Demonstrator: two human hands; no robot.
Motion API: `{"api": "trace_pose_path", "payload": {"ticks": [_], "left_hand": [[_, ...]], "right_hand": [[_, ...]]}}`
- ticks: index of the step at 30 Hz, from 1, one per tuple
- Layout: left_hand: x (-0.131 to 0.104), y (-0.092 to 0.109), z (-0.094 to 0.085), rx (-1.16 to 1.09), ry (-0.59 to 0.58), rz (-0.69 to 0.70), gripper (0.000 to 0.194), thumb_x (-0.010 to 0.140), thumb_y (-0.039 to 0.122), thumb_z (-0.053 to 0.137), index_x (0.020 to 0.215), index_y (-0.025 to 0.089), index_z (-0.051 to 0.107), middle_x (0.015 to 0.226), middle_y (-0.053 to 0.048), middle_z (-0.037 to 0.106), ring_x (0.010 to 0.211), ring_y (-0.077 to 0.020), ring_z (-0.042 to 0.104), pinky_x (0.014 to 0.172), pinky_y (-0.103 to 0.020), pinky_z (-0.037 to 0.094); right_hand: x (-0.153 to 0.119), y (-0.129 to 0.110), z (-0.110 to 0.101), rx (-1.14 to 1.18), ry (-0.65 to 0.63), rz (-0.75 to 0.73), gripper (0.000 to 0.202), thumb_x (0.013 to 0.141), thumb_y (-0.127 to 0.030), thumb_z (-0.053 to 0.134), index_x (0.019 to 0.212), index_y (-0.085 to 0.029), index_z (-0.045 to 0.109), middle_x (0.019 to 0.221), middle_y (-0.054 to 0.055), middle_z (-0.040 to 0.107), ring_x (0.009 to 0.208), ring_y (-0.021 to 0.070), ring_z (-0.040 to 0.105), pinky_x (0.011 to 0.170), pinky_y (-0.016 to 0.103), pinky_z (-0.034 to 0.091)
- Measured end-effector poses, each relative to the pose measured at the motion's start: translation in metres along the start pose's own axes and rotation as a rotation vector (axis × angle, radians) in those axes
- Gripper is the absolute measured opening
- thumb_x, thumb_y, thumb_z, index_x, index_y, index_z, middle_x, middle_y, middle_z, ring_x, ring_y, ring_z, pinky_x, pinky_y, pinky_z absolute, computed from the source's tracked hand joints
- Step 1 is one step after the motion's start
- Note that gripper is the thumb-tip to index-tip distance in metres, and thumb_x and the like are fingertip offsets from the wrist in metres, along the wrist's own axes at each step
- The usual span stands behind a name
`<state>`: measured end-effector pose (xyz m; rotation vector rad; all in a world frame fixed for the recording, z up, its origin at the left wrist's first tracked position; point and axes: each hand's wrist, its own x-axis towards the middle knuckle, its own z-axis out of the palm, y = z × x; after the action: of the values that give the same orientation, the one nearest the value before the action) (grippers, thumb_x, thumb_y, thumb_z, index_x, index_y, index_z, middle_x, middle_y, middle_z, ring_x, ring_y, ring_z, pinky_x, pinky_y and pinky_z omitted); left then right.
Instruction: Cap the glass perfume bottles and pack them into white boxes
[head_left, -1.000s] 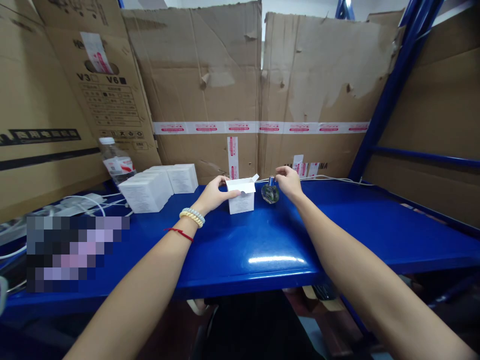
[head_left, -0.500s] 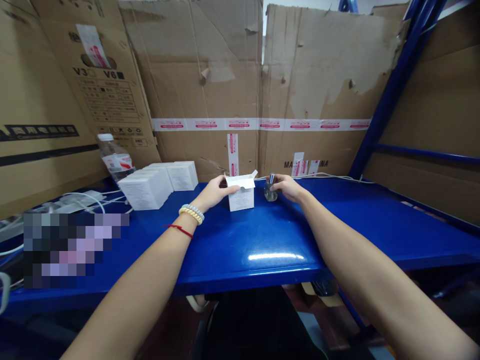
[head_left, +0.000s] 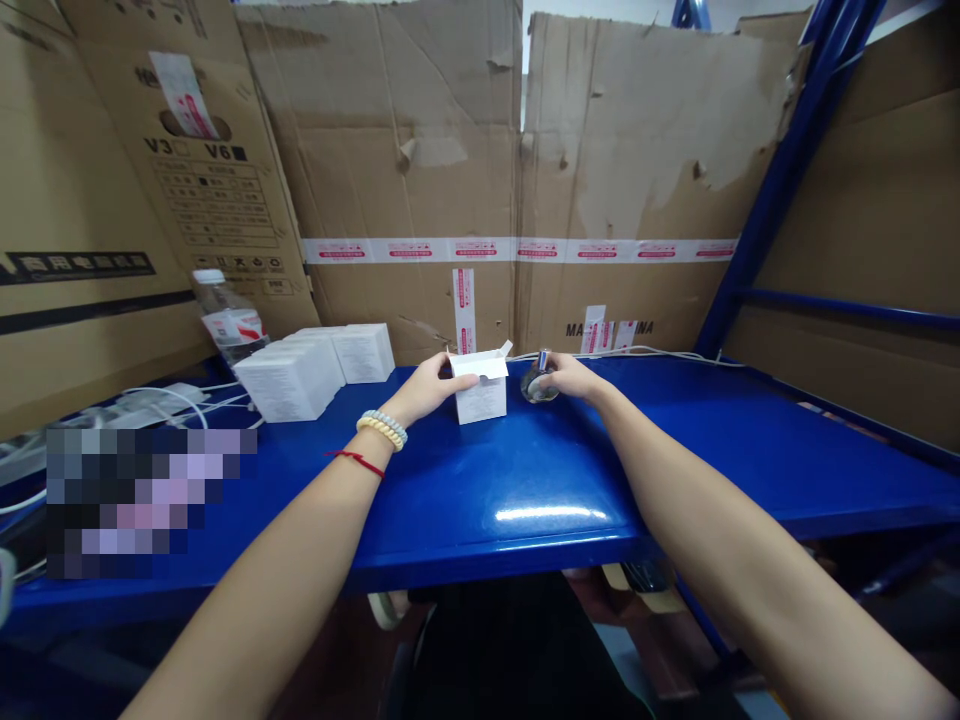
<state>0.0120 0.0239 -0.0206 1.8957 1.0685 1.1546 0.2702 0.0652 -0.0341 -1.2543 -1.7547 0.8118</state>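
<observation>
A small white carton (head_left: 481, 402) stands on the blue table with its top flaps open. My left hand (head_left: 435, 388) grips its left side, thumb across the front near the rim. To the right of the carton, my right hand (head_left: 571, 376) is closed round a small clear glass bottle (head_left: 537, 386) with a shiny silver cap, like a perfume bottle. The bottle is close to the tabletop; I cannot tell whether it touches. My fingers cover part of it. The carton's inside is hidden from this angle.
Several closed white cartons (head_left: 289, 380) stand in rows at the left. Behind them is a plastic water bottle (head_left: 229, 320). White cables (head_left: 191, 400) and a pixelated patch lie at far left. Cardboard sheets (head_left: 420, 180) wall the back, and a blue post (head_left: 780, 170) rises at right.
My right hand has turned the small glass bottle a little, so its broad face shows more. My left hand and the white carton stay in place. The view has shifted slightly.
</observation>
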Motion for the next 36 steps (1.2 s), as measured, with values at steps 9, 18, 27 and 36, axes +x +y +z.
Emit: {"api": "trace_pose_path", "payload": {"ticks": [9,18,27,36], "left_hand": [[0.002,-0.007,0.004,0.003,0.027,0.014,0.053,0.071,0.043,0.069,0.113,0.013,0.056,0.118,-0.015,0.062,0.106,-0.0258,0.060,0.093,-0.045,0.044],[0.001,-0.008,0.003,-0.001,0.025,0.074,0.050,0.066,0.038,0.074,0.107,0.014,0.059,0.114,-0.013,0.065,0.101,-0.0245,0.062,0.090,-0.043,0.047],[-0.001,-0.009,0.003,0.148,0.156,0.249,0.045,0.061,0.031,0.077,0.101,0.015,0.062,0.100,-0.008,0.068,0.093,-0.0217,0.063,0.089,-0.039,0.047],[-0.001,-0.002,0.000,0.035,0.186,0.228,0.053,0.071,0.043,0.068,0.115,0.015,0.058,0.113,-0.011,0.065,0.103,-0.0242,0.060,0.092,-0.039,0.045]], "right_hand": [[0.002,-0.001,-0.004,-0.092,-0.064,0.066,0.032,0.048,-0.006,0.063,0.078,-0.015,0.059,0.071,0.003,0.063,0.062,0.0185,0.058,0.048,0.026,0.045],[-0.001,-0.006,-0.004,-0.101,-0.039,0.131,0.032,0.053,-0.009,0.067,0.084,-0.015,0.063,0.079,0.008,0.066,0.061,0.0187,0.060,0.045,0.025,0.046],[0.004,-0.011,-0.005,-0.304,0.074,0.104,0.019,0.046,-0.015,0.076,0.061,-0.016,0.064,0.053,-0.001,0.059,0.054,0.0164,0.060,0.048,0.024,0.046],[0.002,-0.028,-0.003,0.039,0.257,0.095,0.016,0.058,-0.019,0.074,0.071,-0.015,0.065,0.065,0.005,0.067,0.060,0.0201,0.064,0.055,0.032,0.052]]}}
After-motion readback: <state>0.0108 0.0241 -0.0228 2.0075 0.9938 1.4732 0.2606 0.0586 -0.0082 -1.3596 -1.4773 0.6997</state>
